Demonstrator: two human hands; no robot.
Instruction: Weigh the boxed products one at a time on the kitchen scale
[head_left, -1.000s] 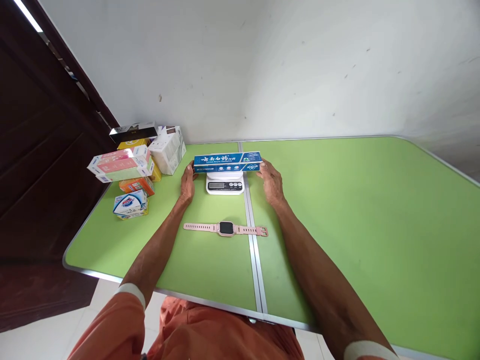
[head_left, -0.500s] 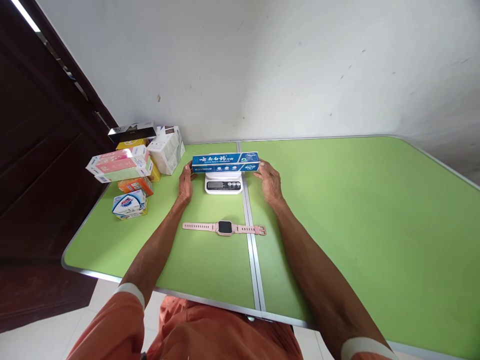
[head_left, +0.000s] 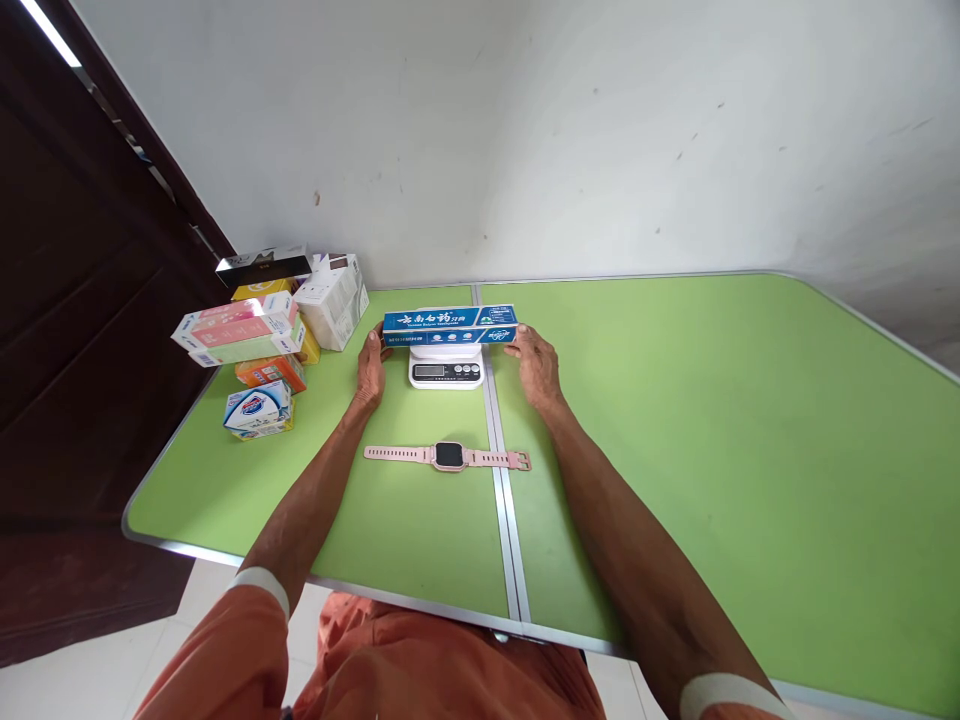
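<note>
A long blue toothpaste box [head_left: 450, 325] lies crosswise on top of a small white digital scale [head_left: 447, 370], covering most of its platform. My left hand [head_left: 371, 368] is closed at the box's left end. At its right end my right hand [head_left: 538, 366] grips the box between thumb and fingers. Some fingertips of both hands are hidden behind or under the box. The scale's display and buttons face me, but no reading can be made out. Nearer to me, a pink smartwatch [head_left: 449, 456] lies stretched out flat with its strap undone.
On the left stand stacked cartons: a white box [head_left: 332, 300], a black box [head_left: 264, 264], a pink box [head_left: 240, 322], an orange box [head_left: 271, 372] and a white-and-blue soap box [head_left: 259, 408]. A metal seam [head_left: 504, 500] crosses the green table [head_left: 712, 450]. A wall [head_left: 570, 140] rises behind.
Hardly anything differs. Both hands stay at the ends of the toothpaste box, which rests on the scale as before; the view has shifted very slightly.
</note>
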